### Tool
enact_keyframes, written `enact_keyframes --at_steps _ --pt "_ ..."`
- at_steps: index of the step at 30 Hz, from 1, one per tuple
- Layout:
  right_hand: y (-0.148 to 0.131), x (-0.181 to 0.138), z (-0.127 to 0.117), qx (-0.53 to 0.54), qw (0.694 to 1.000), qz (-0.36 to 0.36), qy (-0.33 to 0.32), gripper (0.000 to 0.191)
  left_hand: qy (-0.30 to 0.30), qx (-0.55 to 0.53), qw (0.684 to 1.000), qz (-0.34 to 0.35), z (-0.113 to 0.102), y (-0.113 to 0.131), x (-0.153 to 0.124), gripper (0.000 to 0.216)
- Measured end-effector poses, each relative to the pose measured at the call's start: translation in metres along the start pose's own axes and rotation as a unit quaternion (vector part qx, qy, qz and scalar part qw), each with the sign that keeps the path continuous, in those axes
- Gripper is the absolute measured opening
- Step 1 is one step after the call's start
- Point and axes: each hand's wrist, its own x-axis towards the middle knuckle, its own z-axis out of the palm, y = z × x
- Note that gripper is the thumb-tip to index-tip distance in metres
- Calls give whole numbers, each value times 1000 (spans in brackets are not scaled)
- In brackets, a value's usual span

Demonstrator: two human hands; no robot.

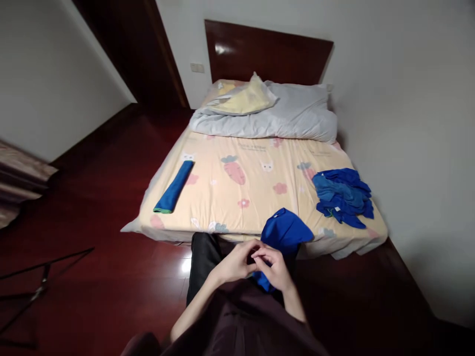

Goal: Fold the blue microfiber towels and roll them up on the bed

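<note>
In the head view, a bright blue cloth (285, 230) drapes from the front edge of the bed down over my lap. Both hands meet at its near part, above my knees. My left hand (236, 262) is closed with curled fingers at the cloth's left side. My right hand (273, 267) is bent over the cloth, its fingertips close to those of my left. The hands hide the pinched part of the cloth; a blue piece shows below them.
A folded blue cloth with green edging (173, 190) lies on the bed's left side. On the right is a crumpled pile of blue cloths (343, 195). A grey quilt (297, 116) and yellow pillow (248, 99) are by the headboard (267, 54). A black stand (44, 277) is at left.
</note>
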Motion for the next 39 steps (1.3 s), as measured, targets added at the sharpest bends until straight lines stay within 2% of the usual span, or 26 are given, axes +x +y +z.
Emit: enact_keyframes --at_steps 1,2,5,7,9,13,17,22,26,29,32,35,37,39 --pt "16 -13 14 -7 998 19 61 28 -49 4 999 5 6 0 2 44" --pt "29 -26 22 -26 995 30 90 27 -88 13 996 4 14 -3 2 49" --pt "41 -56 14 -110 991 18 79 22 -140 53 989 -12 42 -18 -8 42" --pt "34 -67 -3 -156 987 -7 42 18 -134 85 987 -15 57 -26 -18 29" --pt "21 -69 -17 -193 980 -39 17 15 -105 120 987 -18 65 -31 -25 32" --pt "-3 -53 -24 -270 951 -152 -23 18 -38 186 980 -67 58 -38 -34 36" --pt "-16 -34 -19 -306 916 -254 -54 22 -36 240 966 -94 51 -53 -44 19" --pt "-38 -46 -23 -239 931 -272 -35 22 -12 269 950 -156 51 -72 -48 38" --pt "-60 -73 -28 -154 963 -222 -5 23 89 266 947 -158 41 -89 -44 36" --pt "-71 -84 -30 -75 977 -197 -14 23 179 256 936 -159 26 -105 -43 29" --pt "-74 -83 -30 -38 984 -172 -28 19 259 251 913 -189 5 -122 -52 35" --pt "-71 -80 -27 -44 987 -148 -34 17 390 220 861 -241 -20 -138 -71 37" --pt "-69 -79 -24 -57 990 -119 -51 16 499 175 805 -269 -38 -143 -87 34" --pt "-68 -78 -20 -69 990 -75 -98 16 598 135 737 -284 -57 -142 -105 32"
